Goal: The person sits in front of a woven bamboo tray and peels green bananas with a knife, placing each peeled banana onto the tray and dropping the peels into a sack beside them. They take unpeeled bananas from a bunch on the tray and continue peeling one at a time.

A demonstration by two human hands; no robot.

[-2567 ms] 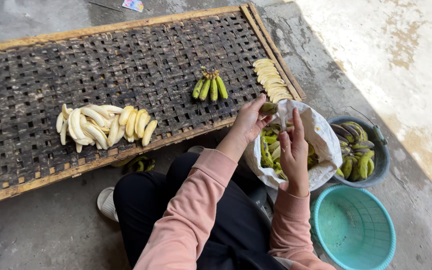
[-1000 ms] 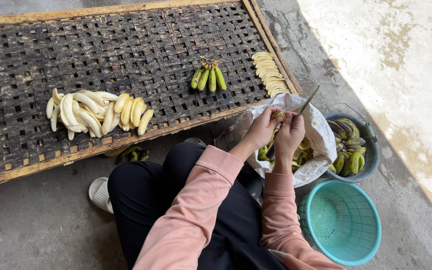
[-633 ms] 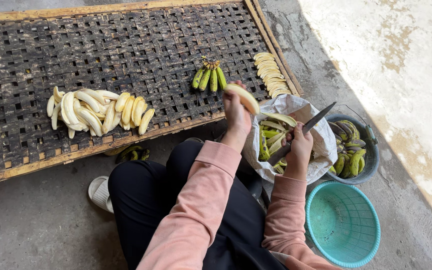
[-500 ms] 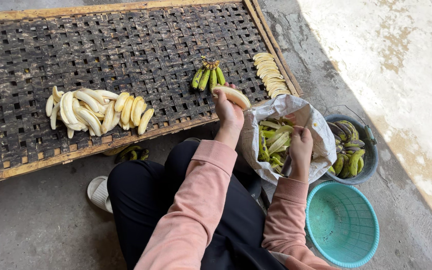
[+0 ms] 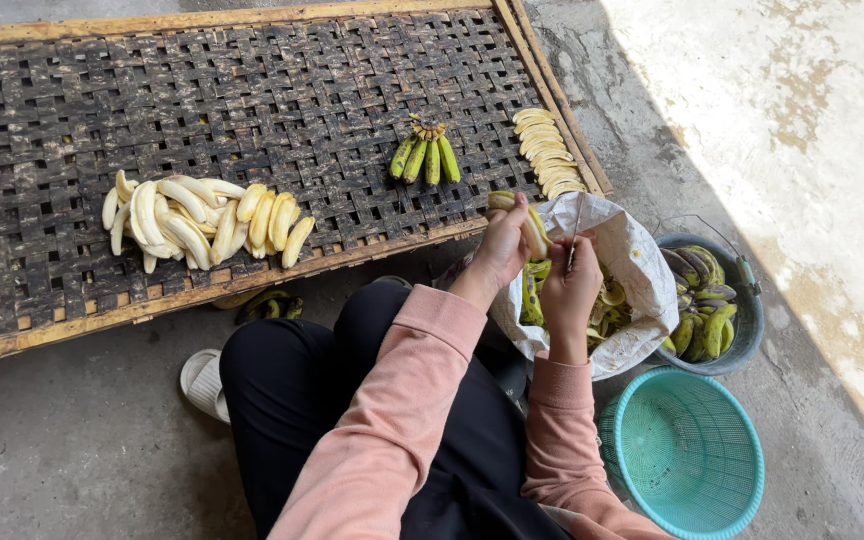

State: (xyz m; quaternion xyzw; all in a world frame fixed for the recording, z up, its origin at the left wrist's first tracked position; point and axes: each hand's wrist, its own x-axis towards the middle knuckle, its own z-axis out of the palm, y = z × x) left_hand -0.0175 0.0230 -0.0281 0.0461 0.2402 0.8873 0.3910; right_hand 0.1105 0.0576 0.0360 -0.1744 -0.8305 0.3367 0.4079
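My left hand [image 5: 503,243] is shut on a peeled pale banana [image 5: 514,205], held above the near edge of the woven bamboo tray [image 5: 252,110]. My right hand [image 5: 571,287] grips a knife [image 5: 574,228], its blade pointing up beside the banana. Both hands hover over a white sack [image 5: 640,262] holding green peels. On the tray lie a heap of peeled bananas [image 5: 202,220], a small bunch of green bananas [image 5: 425,157] and a row of sliced banana pieces [image 5: 548,152].
A dark bucket of green bananas [image 5: 709,310] stands to the right of the sack. A teal plastic basket [image 5: 689,450] sits on the concrete near my right knee. Peels [image 5: 267,304] lie under the tray's edge, beside a white slipper [image 5: 201,381].
My left hand lifted a peeled banana out of the sack toward the tray edge. My right hand, with the knife, rose from the sack to meet it.
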